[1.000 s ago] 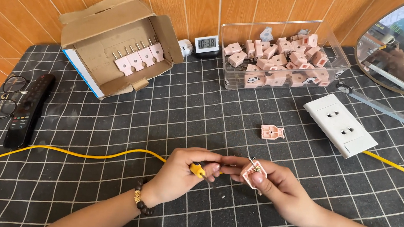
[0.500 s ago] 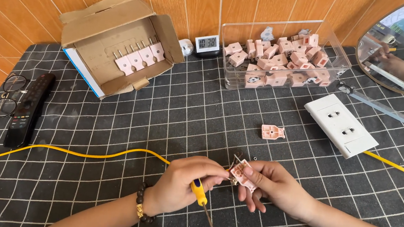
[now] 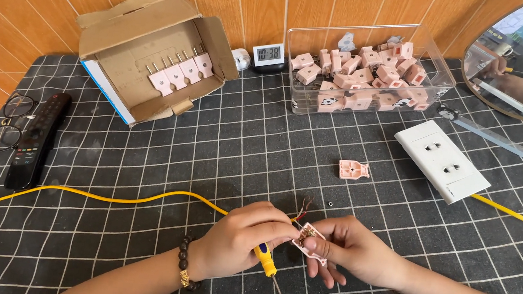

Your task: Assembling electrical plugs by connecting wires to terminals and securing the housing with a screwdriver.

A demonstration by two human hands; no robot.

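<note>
Low at about 6 o'clock on the desk [image 3: 243,145], both hands meet over a small pink plug half [image 3: 311,243]. The right hand [image 3: 353,253] pinches it by its edges, thumb above and fingers [image 3: 320,269] curled beneath, tilting its open face up, probably so that the metal contacts inside can be reached. The left hand [image 3: 237,239] is closed around a yellow-handled screwdriver [image 3: 267,262], whose shaft runs down toward 6 o'clock; its fingertips press in at the plug's 9 o'clock side, touching it. A yellow cable [image 3: 112,197] comes in from 9 o'clock, and its bared wire ends [image 3: 305,204] rise just above the plug at 12 o'clock, close to the contacts. A spare plug cover [image 3: 354,169] lies apart at 1 o'clock, with a tiny screw [image 3: 330,204] between it and the hands.
</note>
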